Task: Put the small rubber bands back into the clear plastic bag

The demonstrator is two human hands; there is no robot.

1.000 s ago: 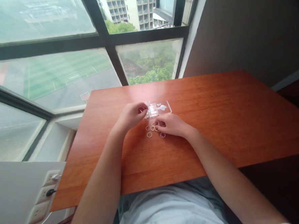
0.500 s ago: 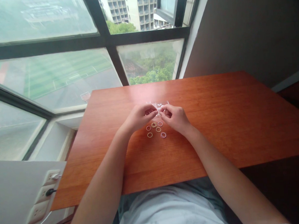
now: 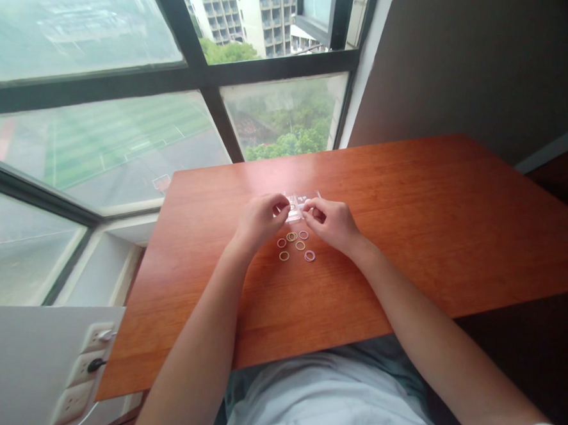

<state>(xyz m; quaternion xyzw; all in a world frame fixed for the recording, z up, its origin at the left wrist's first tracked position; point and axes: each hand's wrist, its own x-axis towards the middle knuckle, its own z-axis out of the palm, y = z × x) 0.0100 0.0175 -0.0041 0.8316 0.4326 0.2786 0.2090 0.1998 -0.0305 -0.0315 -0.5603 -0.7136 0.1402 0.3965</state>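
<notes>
Thumb and fingers of my left hand [image 3: 260,220] are closed in a pinch over a small clear plastic box [image 3: 294,217]. At their tips shows a small pale ring [image 3: 292,207], seemingly held there above the box. My right hand [image 3: 331,221] is also pinched, its fingertips against the box's right side; what lies between them is too small to make out. Just nearer than the box lie several thin coloured rings, among them a yellow ring [image 3: 296,246], a pinkish ring [image 3: 281,239] and overlapping purple rings [image 3: 310,261].
Both forearms rest over a reddish-brown wooden table [image 3: 434,242]. Dark-framed windows [image 3: 203,76] stand behind and to the left, with a grey wall [image 3: 458,67] at the right. Wall sockets [image 3: 79,369] with a black plug [image 3: 96,364] and cables are at lower left.
My left hand has shifted slightly left, away from my right fingertips, so more of the clear box and a ring at the left fingertips show. My right hand stays nearly in place.
</notes>
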